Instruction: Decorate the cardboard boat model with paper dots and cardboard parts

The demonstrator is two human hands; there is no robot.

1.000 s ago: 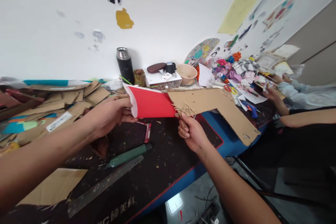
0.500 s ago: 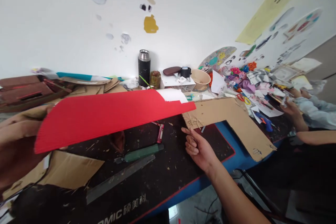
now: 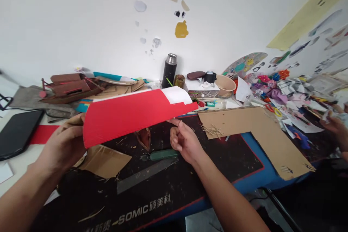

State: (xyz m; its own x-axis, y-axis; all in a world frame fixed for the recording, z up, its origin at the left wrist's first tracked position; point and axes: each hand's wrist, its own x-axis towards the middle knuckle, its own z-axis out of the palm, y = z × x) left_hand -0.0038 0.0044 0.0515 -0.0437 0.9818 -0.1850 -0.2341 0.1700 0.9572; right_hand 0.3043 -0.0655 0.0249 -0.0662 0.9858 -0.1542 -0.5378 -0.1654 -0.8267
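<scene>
The left hand (image 3: 61, 139) held the left end of a red sheet (image 3: 122, 116) with a white underside, keeping it raised and tilted over the black desk mat (image 3: 206, 185). The right hand (image 3: 187, 143) was near the sheet's right end, its fingers loosely curled and the index finger reaching to the lower edge; whether it gripped there could not be told. Below lay a green utility knife (image 3: 164, 154) and a clear ruler (image 3: 146, 175). To the right, thin sticks (image 3: 213, 130) rested on an L-shaped cardboard piece (image 3: 272, 137).
</scene>
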